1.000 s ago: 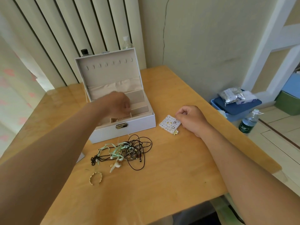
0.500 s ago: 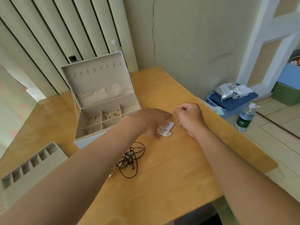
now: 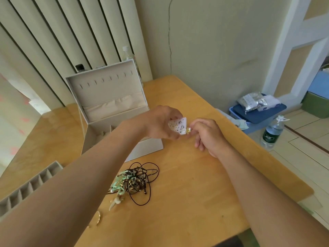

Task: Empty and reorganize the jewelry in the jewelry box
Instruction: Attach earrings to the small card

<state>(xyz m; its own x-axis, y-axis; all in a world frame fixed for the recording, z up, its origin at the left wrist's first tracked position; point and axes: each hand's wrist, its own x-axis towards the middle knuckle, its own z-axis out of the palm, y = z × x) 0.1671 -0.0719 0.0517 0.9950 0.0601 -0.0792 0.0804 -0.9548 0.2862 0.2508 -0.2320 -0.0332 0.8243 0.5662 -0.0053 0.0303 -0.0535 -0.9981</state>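
A pale wooden table [image 3: 195, 184] fills the middle of the frame, with vertical blinds at upper left and a cracked wall behind. At right, on the floor, a blue storage bin [image 3: 258, 113] carries silver foil packets [image 3: 251, 101], and a water bottle [image 3: 271, 131] stands just beside it. The left forearm crosses from lower left and hides most of the jewelry box's inner compartments and part of its front. It also covers part of a gold bangle [image 3: 98, 218] at lower centre.

There are three bottles in all: the one on the floor, plus a black-capped bottle [image 3: 79, 67] and a clear-capped bottle [image 3: 126, 54] behind the box. One compartmented tray insert [image 3: 32, 186] lies at lower left. One tangle of black cords and pale green ribbon [image 3: 140, 180] lies below the hands.

The jewelry box [image 3: 106, 90] sits left of centre. It is grey-white, its lid upright, with eight small slots in a row and a gathered fabric pocket below them.

The left hand [image 3: 160, 122] holds a white earring card [image 3: 179, 126] studded with small earrings, raised above the table at centre, fingers curled round its edges. The right hand [image 3: 208, 136] pinches a gold-and-pearl earring [image 3: 188, 129] at the card's lower right corner, its other fingers loosely bent.
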